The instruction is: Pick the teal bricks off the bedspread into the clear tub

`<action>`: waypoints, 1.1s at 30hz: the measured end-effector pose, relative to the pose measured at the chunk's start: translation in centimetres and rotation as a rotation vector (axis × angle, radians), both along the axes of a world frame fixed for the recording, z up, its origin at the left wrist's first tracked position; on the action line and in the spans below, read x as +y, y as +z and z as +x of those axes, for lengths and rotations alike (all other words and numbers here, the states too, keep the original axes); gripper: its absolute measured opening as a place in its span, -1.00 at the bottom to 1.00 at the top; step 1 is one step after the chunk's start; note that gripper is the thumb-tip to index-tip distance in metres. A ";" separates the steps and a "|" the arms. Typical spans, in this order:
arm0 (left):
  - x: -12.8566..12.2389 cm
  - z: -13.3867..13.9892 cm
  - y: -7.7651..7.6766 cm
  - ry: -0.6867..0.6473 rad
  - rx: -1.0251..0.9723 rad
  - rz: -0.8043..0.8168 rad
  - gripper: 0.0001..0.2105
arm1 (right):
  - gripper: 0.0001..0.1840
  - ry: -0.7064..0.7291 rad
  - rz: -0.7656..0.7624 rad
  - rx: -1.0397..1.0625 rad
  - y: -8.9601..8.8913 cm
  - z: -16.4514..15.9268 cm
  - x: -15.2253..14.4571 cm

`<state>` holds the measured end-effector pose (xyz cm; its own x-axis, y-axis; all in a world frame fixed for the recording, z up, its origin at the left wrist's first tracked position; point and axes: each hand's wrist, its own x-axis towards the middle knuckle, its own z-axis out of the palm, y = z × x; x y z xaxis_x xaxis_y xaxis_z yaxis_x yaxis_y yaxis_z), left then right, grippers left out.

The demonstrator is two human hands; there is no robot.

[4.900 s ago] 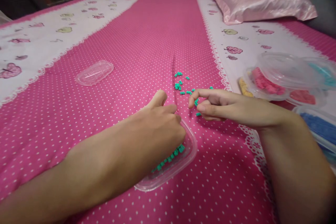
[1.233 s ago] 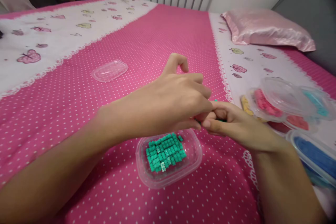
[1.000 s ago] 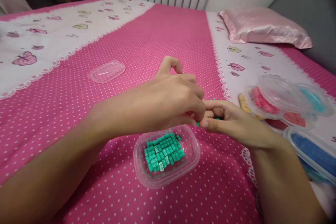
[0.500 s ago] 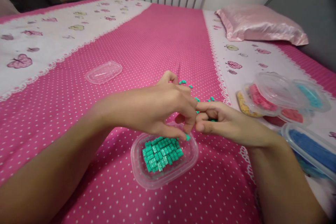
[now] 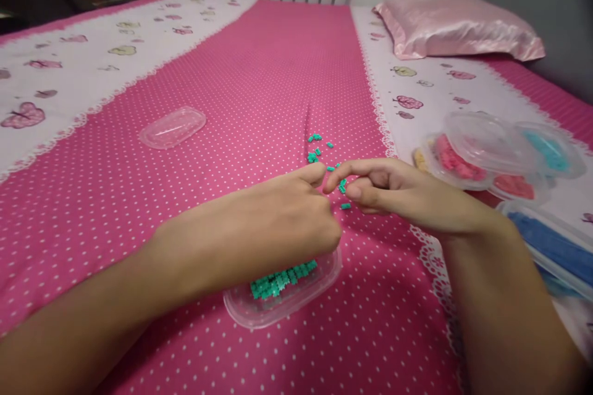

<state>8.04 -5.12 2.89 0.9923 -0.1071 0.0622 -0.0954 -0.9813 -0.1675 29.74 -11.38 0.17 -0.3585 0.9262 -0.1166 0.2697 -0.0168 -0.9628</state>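
My left hand (image 5: 269,222) is palm down over the far side of a clear plastic container (image 5: 259,323). Its knuckles are bent and its fingers curl underneath, so whatever they hold is hidden. Small green toy blocks (image 5: 282,279) lie packed in rows inside the container, partly covered by this hand. My right hand (image 5: 393,191) is just to the right, with index finger and thumb apart and the other fingers bent. Its index fingertip is close to the left hand's fingers. Loose green blocks (image 5: 343,186) lie on the bedspread by both hands, and more are scattered beyond.
A clear lid (image 5: 173,128) lies on the pink dotted bedspread (image 5: 259,86) at left. On the right are lidded containers with red pieces (image 5: 456,159), light blue pieces (image 5: 546,149) and dark blue pieces (image 5: 551,250). A pink pillow (image 5: 458,24) sits at the back right.
My left hand has moved from above the packed green blocks, where it pinched one, and turned palm down with fingers curled under. My right index finger and thumb have spread apart. The view has shifted slightly.
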 end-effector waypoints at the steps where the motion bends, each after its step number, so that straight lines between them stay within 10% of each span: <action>1: -0.1 0.1 0.0 -0.002 -0.004 0.012 -0.69 | -0.63 -0.003 -0.002 0.004 0.0 0.0 0.0; 33: -0.4 0.5 -0.6 0.078 0.100 -0.091 -0.71 | -0.72 0.028 -0.020 0.021 -0.3 -0.2 0.3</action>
<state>8.58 -5.52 2.33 0.9991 -0.0277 -0.0315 -0.0299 -0.9970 -0.0710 29.54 -11.11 -0.14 -0.3865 0.9135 -0.1270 0.2499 -0.0288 -0.9679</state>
